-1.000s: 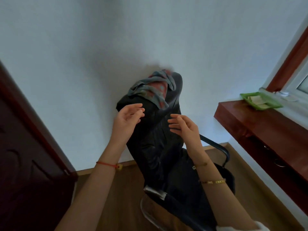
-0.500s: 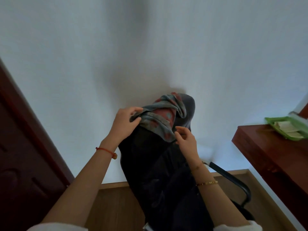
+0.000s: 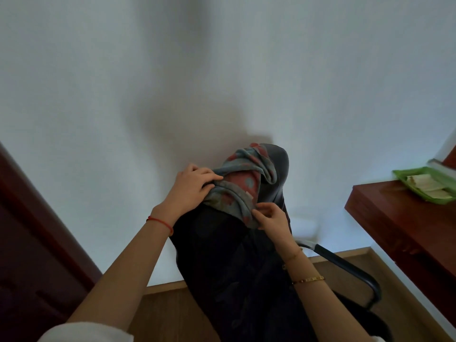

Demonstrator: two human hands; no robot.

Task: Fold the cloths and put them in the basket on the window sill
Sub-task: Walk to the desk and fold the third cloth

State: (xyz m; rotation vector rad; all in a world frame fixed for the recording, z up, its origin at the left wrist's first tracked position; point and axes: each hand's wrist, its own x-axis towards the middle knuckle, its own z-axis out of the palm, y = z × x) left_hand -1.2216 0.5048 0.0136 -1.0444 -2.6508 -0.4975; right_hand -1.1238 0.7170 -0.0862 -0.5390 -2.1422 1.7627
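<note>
A grey-green cloth with red patches [image 3: 243, 186] lies crumpled over the top of a black chair back [image 3: 237, 255]. My left hand [image 3: 193, 185] grips the cloth's left edge with fingers curled over it. My right hand [image 3: 270, 218] pinches the cloth's lower right corner. At the right edge, a green basket [image 3: 404, 183] holding pale folded cloths [image 3: 422, 185] sits on a brown wooden ledge [image 3: 394, 218].
A white wall fills the background behind the chair. A dark wooden door [image 3: 32, 243] stands at the left. The chair's black armrest [image 3: 345, 265] curves out to the right above the wooden floor [image 3: 172, 312].
Both hands have risen from the middle of the chair back to the cloth on top and taken hold of it. The view has tilted up and left, shifting the basket toward the right edge.
</note>
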